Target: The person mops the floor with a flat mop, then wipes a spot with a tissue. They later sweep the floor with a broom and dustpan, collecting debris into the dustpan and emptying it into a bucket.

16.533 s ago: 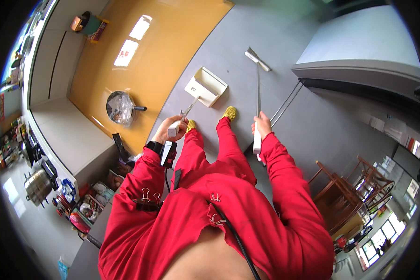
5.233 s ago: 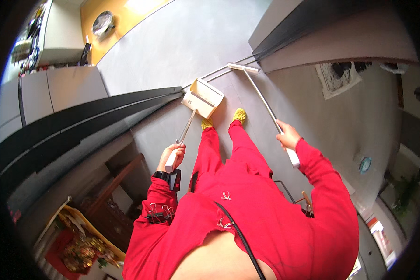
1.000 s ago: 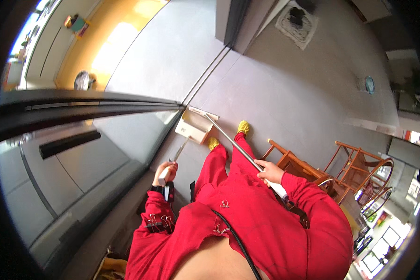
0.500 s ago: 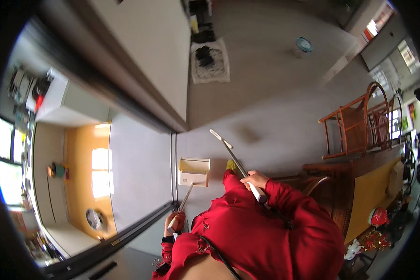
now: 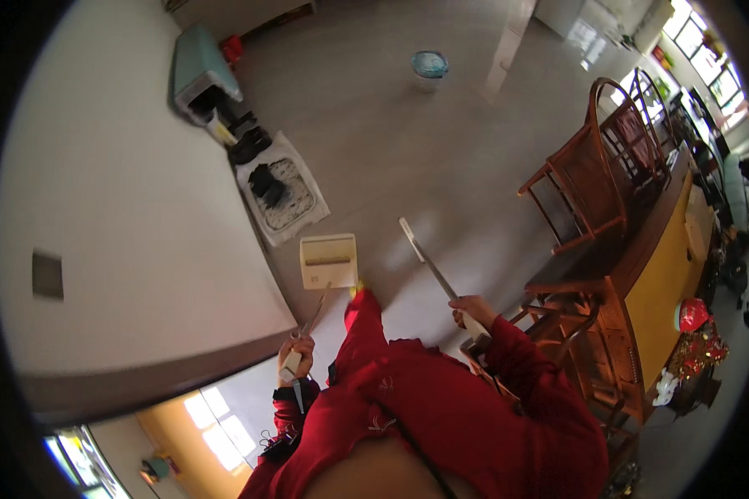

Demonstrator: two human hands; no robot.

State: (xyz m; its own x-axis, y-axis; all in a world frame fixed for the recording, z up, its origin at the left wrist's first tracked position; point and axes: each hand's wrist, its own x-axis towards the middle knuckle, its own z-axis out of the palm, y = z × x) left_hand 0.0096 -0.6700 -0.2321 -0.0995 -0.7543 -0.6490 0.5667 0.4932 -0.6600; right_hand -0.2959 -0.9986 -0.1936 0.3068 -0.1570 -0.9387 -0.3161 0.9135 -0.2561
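Observation:
My left hand (image 5: 302,356) is closed around the handle of a cream long-handled dustpan (image 5: 329,278). The pan is held out ahead of me, beside my foot and near the corner of the white wall. On the other side, my right hand (image 5: 474,312) grips the light upper handle of a long-handled broom (image 5: 438,274). Its grey pole slants forward and left to a narrow white head close to the floor. The bristles cannot be made out from above.
A pale mat (image 5: 298,204) with a black item on it lies along the white wall (image 5: 141,208). Beyond stands a bin (image 5: 429,68) with a blue liner. Wooden chairs (image 5: 587,170) and a wooden table (image 5: 657,316) fill the right side.
I have moved forward past the doorway and the view has turned. The mat, bin and chairs now appear nearer. Dustpan and broom stay in my hands, spread farther apart.

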